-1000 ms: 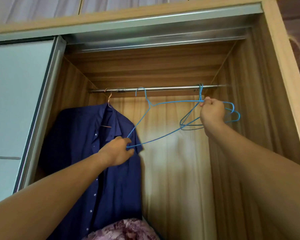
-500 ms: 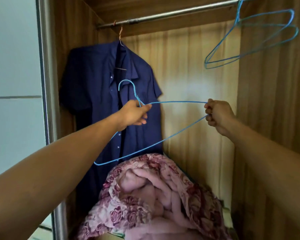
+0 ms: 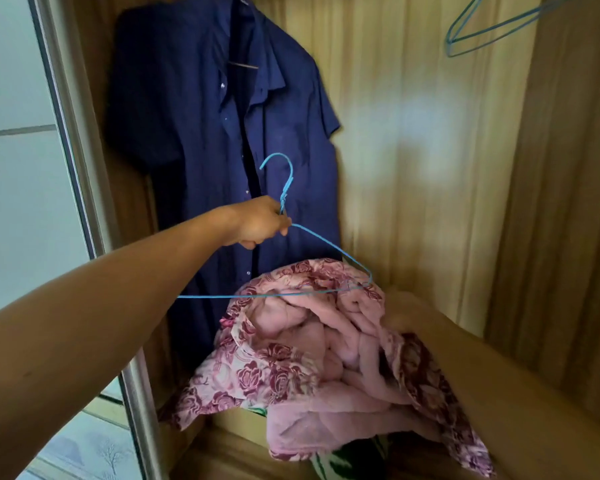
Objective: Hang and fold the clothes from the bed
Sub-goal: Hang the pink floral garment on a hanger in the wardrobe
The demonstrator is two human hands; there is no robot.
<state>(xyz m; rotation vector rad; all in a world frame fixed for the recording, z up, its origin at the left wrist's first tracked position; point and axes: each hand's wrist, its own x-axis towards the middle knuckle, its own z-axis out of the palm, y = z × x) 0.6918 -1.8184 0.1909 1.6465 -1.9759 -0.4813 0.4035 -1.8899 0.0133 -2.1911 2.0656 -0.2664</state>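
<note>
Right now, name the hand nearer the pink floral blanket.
Right. The right hand, blurred, is at the upper right edge of the floral blanket; the left hand is above it, gripping the blue hanger.

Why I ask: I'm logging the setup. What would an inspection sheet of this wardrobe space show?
Surface: wooden wardrobe floor, partly hidden by bedding.
Job's things: blue wire hanger held in the air, no garment on it; navy shirt hanging at back left.
Clutter: pink floral quilt bundled low in the wardrobe.
Hands: left hand grips the hanger below its hook; right hand blurred beside the quilt, grip unclear.
Cables: nothing seen.
Surroundings: spare blue hangers top right; sliding door at left.
</note>
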